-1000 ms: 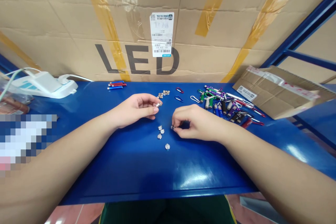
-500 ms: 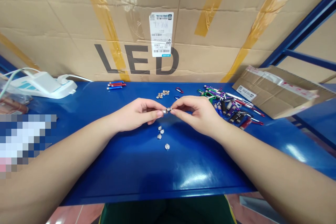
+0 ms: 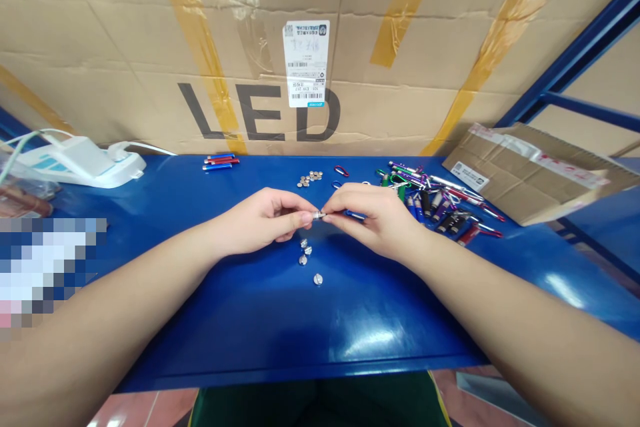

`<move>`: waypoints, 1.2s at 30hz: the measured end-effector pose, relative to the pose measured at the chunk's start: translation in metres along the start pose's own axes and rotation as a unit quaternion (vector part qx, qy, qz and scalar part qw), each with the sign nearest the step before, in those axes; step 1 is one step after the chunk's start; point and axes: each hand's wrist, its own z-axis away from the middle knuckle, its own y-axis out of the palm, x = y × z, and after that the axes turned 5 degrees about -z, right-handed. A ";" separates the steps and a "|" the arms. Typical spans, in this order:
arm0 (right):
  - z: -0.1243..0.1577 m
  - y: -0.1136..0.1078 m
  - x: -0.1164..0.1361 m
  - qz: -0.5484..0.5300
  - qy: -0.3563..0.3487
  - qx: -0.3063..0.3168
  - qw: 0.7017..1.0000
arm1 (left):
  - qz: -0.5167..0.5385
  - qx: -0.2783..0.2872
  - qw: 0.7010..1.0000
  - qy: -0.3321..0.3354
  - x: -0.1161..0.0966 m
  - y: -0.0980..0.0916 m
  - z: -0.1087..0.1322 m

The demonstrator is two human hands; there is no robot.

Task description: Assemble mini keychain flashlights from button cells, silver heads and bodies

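Note:
My left hand (image 3: pixel 265 219) pinches a small silver metal cylinder (image 3: pixel 317 215) between thumb and forefinger, above the blue table. From the other side, my right hand (image 3: pixel 380 219) closes thumb and forefinger at the cylinder's right end; its fingertips cover whatever part they grip. A bit of blue shows through the gap between the right thumb and fingers. Below the hands, several silver slotted caps (image 3: pixel 318 279) lie on the table. Beyond them sits a cluster of small round button cells (image 3: pixel 310 178), with a red carabiner clip (image 3: pixel 341 171) to its right.
Right of my hands lies a pile of coloured mini flashlights (image 3: pixel 443 203) with clips. Behind it stands an open cardboard box (image 3: pixel 520 173). Several thin coloured tubes (image 3: pixel 220 161) and a white power strip (image 3: pixel 90 167) are at the left. A large carton (image 3: pixel 125 47) walls the back.
The fingertips of both hands have come closer together, and less of the silver piece shows between them. The dark part seen earlier is now mostly covered. The table items stay put.

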 end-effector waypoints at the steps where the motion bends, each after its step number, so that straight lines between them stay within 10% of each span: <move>1: 0.000 0.000 -0.001 0.014 -0.011 0.000 1.000 | -0.006 -0.007 1.000 -0.001 -0.001 0.001 0.001; 8: -0.001 0.001 -0.001 0.092 -0.076 0.001 0.993 | -0.001 -0.007 1.000 -0.012 0.000 0.000 0.000; 13: -0.001 0.007 0.001 -0.108 0.179 0.005 0.978 | -0.182 -0.057 0.977 0.094 0.001 0.001 0.001; 19: -0.008 0.008 0.005 -0.520 0.484 0.002 0.703 | -0.406 -0.115 0.849 0.320 0.004 0.001 0.003; 22: -0.011 0.008 0.008 -0.574 0.525 0.007 0.628 | -0.455 -0.128 0.802 0.366 0.005 0.001 0.003; 25: -0.011 0.010 0.010 -0.515 0.515 0.007 0.685 | -0.460 -0.122 0.811 0.341 0.005 0.002 0.003; 30: -0.006 0.010 0.012 -0.128 0.308 0.055 0.941 | -0.426 -0.092 0.871 0.229 0.004 0.002 0.000; 36: -0.004 0.007 0.015 0.007 0.153 0.064 0.986 | -0.406 -0.082 0.886 0.207 0.001 0.001 0.002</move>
